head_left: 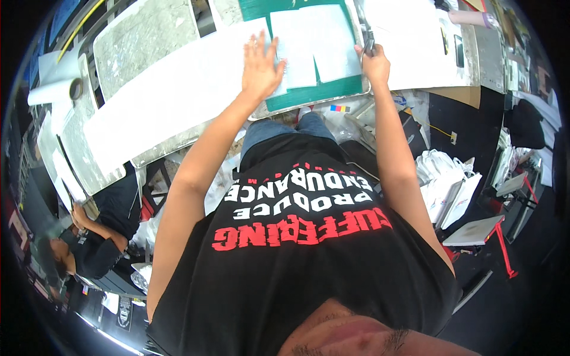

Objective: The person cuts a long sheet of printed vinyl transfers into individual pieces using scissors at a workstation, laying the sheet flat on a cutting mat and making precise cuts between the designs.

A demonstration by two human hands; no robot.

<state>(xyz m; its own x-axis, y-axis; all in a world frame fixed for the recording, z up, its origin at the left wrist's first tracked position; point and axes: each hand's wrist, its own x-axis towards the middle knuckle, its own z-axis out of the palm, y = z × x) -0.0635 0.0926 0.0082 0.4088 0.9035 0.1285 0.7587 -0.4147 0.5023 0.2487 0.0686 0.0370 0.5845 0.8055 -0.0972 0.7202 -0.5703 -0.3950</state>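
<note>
My left hand [261, 68] lies flat with its fingers spread, pressing the left edge of several thin pale sheets [333, 43]. Beneath those sheets is a green cutting mat [320, 95], its colour showing around them and through a narrow gap between two pieces. At the mat's right side my right hand [376, 65] is closed around the handles of a pair of scissors [368, 40]. The blades point away from me, just right of the sheets. Part of the handles is hidden in my fingers.
Long white sheets [172, 89] cover the worktop on both sides. A dark phone-like object [459, 51] lies far right, near a pale roll [469, 18]. A paper roll [56, 92] lies at far left. Another person [98, 237] works at lower left. White bags [439, 172] stand below right.
</note>
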